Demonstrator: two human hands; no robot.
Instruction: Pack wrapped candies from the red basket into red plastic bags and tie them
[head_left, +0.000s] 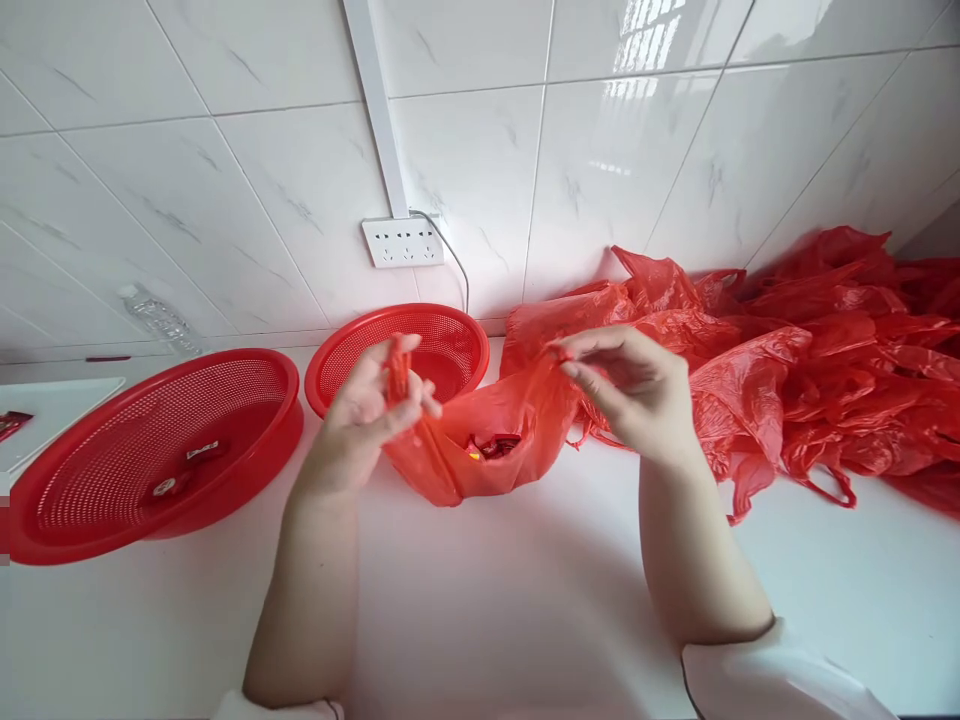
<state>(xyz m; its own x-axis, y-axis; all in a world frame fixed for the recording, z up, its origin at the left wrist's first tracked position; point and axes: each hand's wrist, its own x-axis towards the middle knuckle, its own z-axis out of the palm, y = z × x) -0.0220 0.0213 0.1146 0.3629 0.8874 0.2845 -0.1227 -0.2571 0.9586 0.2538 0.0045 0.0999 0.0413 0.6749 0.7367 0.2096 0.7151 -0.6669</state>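
A red plastic bag (517, 475) hangs stretched between my two hands, low over the white table. Through its opening I see small wrapped items (495, 446), dark red with a bit of yellow; their kind is too small to tell. My left hand (364, 405) grips one gathered handle of the bag, with the other fingers partly spread. Between thumb and fingertips, my right hand (634, 390) pinches the opposite handle. Just behind the bag stands a round red plastic basket (319, 365), partly hidden by my left hand.
A larger red basket (289, 400) at left holds a few small packets. Many red plastic bags (750, 370) lie heaped at right. A clear bottle (161, 320), a white tray (97, 392) and a wall socket (405, 243) with a cable are along the wall.
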